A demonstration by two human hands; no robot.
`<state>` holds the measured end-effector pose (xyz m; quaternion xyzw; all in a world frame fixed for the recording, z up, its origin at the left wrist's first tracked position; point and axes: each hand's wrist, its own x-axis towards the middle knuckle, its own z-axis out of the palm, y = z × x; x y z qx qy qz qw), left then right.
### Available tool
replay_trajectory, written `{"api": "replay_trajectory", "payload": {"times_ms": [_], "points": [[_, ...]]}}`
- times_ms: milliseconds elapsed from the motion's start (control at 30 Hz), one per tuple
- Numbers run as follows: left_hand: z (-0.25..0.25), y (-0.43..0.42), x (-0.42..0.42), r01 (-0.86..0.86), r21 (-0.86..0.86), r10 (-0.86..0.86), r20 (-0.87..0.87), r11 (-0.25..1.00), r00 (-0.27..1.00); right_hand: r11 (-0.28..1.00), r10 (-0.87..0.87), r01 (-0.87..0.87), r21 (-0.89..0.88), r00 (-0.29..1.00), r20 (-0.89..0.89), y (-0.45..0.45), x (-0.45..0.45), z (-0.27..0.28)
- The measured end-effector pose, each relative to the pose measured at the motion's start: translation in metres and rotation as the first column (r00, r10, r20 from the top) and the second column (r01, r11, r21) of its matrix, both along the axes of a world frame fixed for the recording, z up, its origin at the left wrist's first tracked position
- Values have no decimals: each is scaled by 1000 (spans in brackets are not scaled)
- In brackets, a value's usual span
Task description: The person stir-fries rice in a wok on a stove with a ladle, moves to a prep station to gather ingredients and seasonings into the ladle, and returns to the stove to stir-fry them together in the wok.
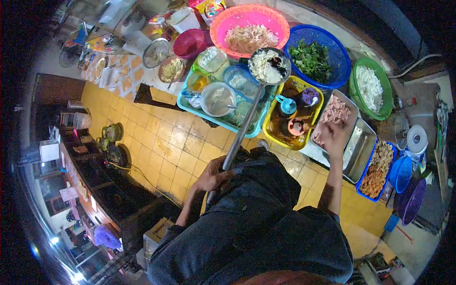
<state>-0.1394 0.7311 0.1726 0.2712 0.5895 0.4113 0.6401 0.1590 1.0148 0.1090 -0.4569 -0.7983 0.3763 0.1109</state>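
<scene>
Gripping the ladle (244,127): the left hand (214,176) is holding the handle snugly, just short of the near edge of the table (319,153).
Right hand (335,137): is hanging over the near end of a metal tray (353,116) of pinkish meat (335,109); the fingers are blurring, so can't tell whether it's pinching anything.
Ladle spot: the head is hovering above the table, between the teal tray (182,100) and the blue basket (339,52), just this side of the pink basin (256,19).
Ladle direction: the head is pointing toward the table's far edge, a bit rightward; the long axis is slanting near-left to far-right, the handle crossing the teal tray's right end.
Done so far: pale crumbly food (261,64) and dark sauce (277,63) are already sitting in the ladle.
Left, I reckon: no meat or greens (311,61) are showing in there, so the filling is looking partway along to me. The greens are lying in the blue basket, by the far edge.
</scene>
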Motion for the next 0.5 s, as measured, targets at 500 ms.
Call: {"api": "replay_trajectory", "payload": {"times_ms": [500], "points": [[13,-30,5,-26,75,25,5,997,1000,834,184,-25,551,955,-235,49,-124,88]]}}
